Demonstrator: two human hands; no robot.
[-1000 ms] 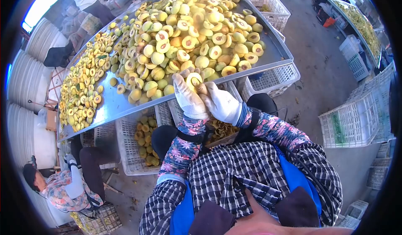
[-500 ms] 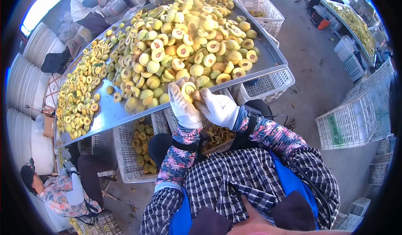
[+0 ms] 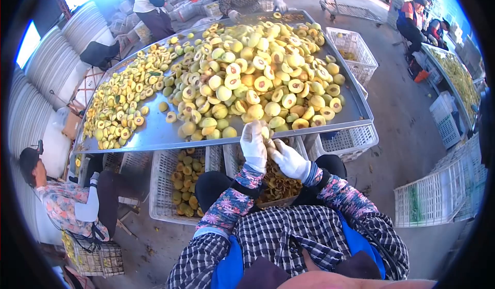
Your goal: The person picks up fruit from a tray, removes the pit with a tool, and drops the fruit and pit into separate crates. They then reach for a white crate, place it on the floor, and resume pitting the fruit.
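My left hand (image 3: 254,143), in a white glove, holds a yellow-green fruit half (image 3: 265,133) at the front edge of the metal table (image 3: 216,141). Beside it, my right hand (image 3: 290,158), also gloved, has its fingers pinched together against the fruit; whether it grips anything more is too small to tell. A large heap of halved yellow fruit (image 3: 263,83) lies just beyond my hands, some halves showing brown centres. Below my hands, a crate holds brownish fruit pieces (image 3: 281,185).
Left of my knees stands a white crate (image 3: 160,186) of fruit. Another crate (image 3: 348,138) is under the table's right corner. A seated person (image 3: 67,196) is at the lower left; other people work across the table. Stacked crates (image 3: 428,201) stand at right.
The view has shifted, so the table and people sit differently in it. The fruit half between my hands has turned from face-on to nearly edge-on.
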